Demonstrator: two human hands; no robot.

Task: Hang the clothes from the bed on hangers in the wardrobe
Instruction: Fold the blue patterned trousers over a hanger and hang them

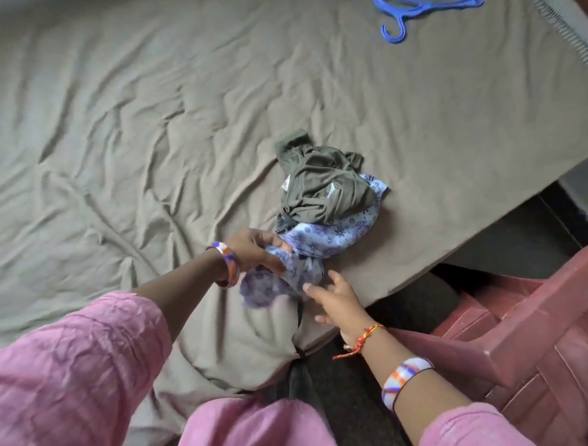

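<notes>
- left hand pinches the near end of the blue patterned cloth on the bed.
- right hand is spread loose beside that cloth, gripping nothing.
- green shirt lies crumpled on the cloth.
- blue hangers lie at the bed's far edge.

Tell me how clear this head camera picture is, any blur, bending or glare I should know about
Head view: light is soft and even, no glare, only faint shadows in the bedsheet creases. Wide-angle bending curves the bed edge at the right. The left hand gripping the blue patterned cloth and the open right hand look slightly smeared; the blue hangers are cut off at the top.
</notes>
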